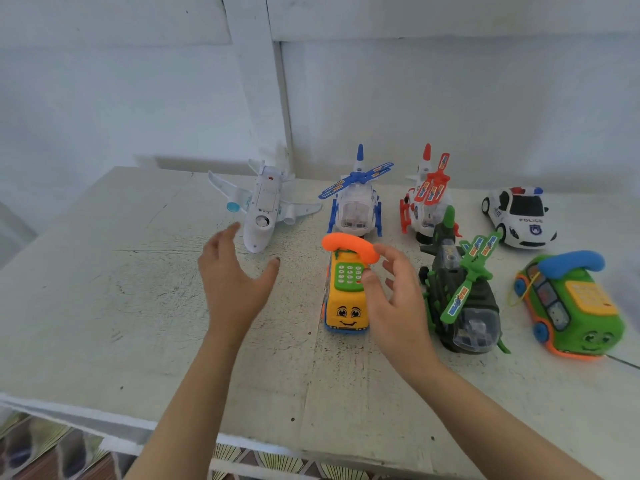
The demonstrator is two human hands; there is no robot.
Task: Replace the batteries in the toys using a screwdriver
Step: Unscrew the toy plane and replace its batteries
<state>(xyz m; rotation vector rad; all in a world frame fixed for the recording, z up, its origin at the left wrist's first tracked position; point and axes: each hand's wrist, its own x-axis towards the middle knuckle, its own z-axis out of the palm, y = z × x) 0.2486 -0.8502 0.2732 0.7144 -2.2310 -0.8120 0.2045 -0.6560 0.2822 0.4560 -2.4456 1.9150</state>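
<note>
A yellow toy bus phone with an orange handset and green keypad stands in the middle of the white table. My right hand is at its right side, thumb near the keypad and fingers loosely curved close to the handset; whether it touches the toy I cannot tell. My left hand hovers open to the left of the bus, fingers spread, holding nothing. A white toy airplane lies belly up just beyond my left hand. No screwdriver or batteries are in sight.
Behind the bus stand a blue helicopter and a red helicopter. A green helicopter, a white police car and a green phone car fill the right side. A wall rises behind the table.
</note>
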